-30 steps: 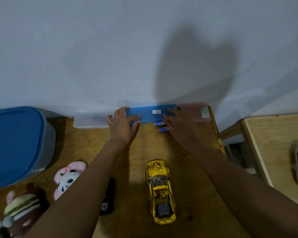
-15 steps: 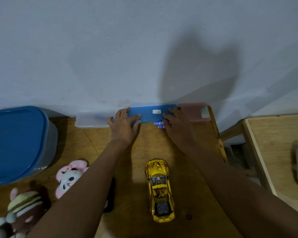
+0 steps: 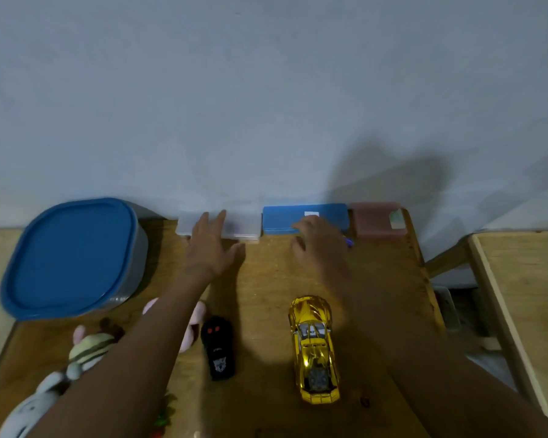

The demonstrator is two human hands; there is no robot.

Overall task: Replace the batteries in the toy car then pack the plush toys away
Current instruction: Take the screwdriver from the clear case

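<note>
The gold toy car [image 3: 314, 349] stands on the wooden table [image 3: 266, 279], nose toward the wall. A black remote [image 3: 217, 349] lies to its left. My left hand [image 3: 214, 245] is open, fingers spread, its tips on a clear flat box [image 3: 247, 227] by the wall. My right hand [image 3: 320, 245] lies curled at the front edge of a blue flat box [image 3: 329, 213], covering the batteries; one purple battery tip [image 3: 349, 241] peeks out. A pink plush [image 3: 193, 324], a striped plush [image 3: 89, 346] and a grey plush [image 3: 32, 403] lie at the lower left, partly under my left arm.
A large container with a blue lid [image 3: 70, 257] stands at the left by the wall. A pink flat box [image 3: 377, 218] sits at the table's back right corner. A second wooden surface [image 3: 525, 295] lies to the right across a gap.
My left hand has moved left from the blue box to the clear box. My right hand has slid off the blue box and over the batteries. The remote has come into view.
</note>
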